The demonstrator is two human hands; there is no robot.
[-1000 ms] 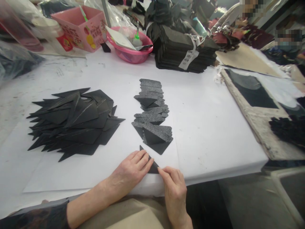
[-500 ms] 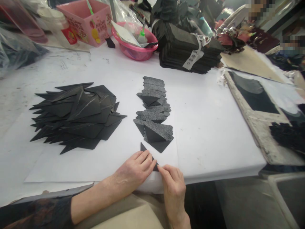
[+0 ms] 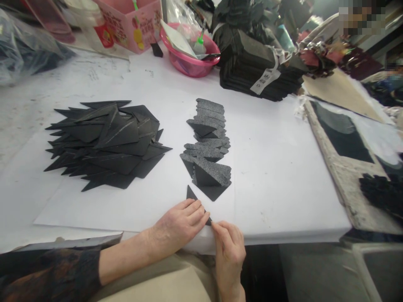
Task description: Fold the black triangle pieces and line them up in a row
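A small black piece (image 3: 191,193) lies at the front of the white table, partly hidden under my left hand (image 3: 184,219), whose fingers are pressed together on it. My right hand (image 3: 230,242) pinches the piece's near right corner between thumb and forefinger. Just beyond my hands, a column of overlapping speckled grey and black pieces (image 3: 209,142) runs away from me. To the left sits a large heap of pointed black pieces (image 3: 110,147), some with pale lines along them.
At the back stand a pink box (image 3: 130,29), a pink basin (image 3: 192,65) holding a green-tipped bottle, and a tied stack of black material (image 3: 258,67) with a white tag. A worn board (image 3: 349,176) lies on the right, beyond the white table (image 3: 283,184).
The camera view has shifted and tilted slightly. Both hands remain at the black piece, my left fingers now nearer its right corner.
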